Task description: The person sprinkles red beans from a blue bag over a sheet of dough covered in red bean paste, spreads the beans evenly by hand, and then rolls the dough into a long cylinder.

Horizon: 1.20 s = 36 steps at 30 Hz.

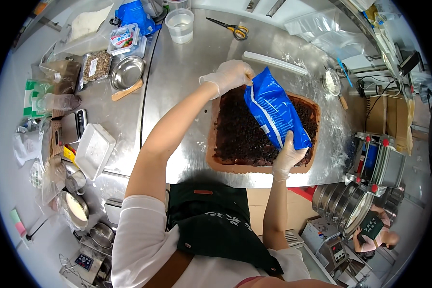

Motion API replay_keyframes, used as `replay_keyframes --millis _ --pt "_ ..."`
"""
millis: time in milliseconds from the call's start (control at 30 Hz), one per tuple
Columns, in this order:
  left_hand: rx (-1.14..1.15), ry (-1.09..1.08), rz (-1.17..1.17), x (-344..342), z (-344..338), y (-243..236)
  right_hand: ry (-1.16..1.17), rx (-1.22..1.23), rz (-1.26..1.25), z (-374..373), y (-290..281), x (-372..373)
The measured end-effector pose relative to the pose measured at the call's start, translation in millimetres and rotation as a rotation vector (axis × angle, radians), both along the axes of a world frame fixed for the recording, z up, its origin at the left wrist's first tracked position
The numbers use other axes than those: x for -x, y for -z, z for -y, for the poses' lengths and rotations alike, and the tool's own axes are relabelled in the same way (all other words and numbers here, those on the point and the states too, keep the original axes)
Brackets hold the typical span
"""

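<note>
A blue plastic bag [275,111] with a pale seam hangs tilted between my two hands, which wear thin translucent gloves. My left hand [231,77] pinches its upper corner. Lower down, my right hand [290,157] grips the other end, thumb on the near face. Beneath the bag lies a brown rectangular sheet [216,158], perhaps dough, on the steel table. Dark small pieces [233,127] cover most of it, leaving a plain brown border. The bag hides part of the sheet's right half. Whether anything is falling from the bag cannot be seen.
Scissors [235,30], a clear tub [180,26] and a white bar [275,63] lie beyond the sheet. Right of it are a small sieve [331,81] and scattered flour. A metal bowl [127,73], white tray [95,150] and scale [74,127] stand left. Another person [374,230] is at far right.
</note>
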<state>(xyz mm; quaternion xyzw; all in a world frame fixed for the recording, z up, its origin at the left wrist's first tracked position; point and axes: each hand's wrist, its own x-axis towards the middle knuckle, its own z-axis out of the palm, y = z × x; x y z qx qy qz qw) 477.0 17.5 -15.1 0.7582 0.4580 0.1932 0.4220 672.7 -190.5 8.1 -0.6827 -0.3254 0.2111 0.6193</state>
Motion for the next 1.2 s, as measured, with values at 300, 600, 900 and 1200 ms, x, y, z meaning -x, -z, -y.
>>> replay_keyframes --millis 300,600,900,1200 --pt "-0.177 0.359 0.043 -81 -2 -51 0.249 -0.069 -0.254 30 -11 -61" --pt "-0.291 0.476 0.174 -190 12 -99 0.385 -0.190 0.119 62 -79 -135" --pt "-0.359 0.516 0.072 -240 39 -91 0.365 -0.187 0.282 96 -69 -179" --pt "-0.156 0.601 0.178 -238 65 -70 0.353 -0.060 0.168 141 -64 -179"
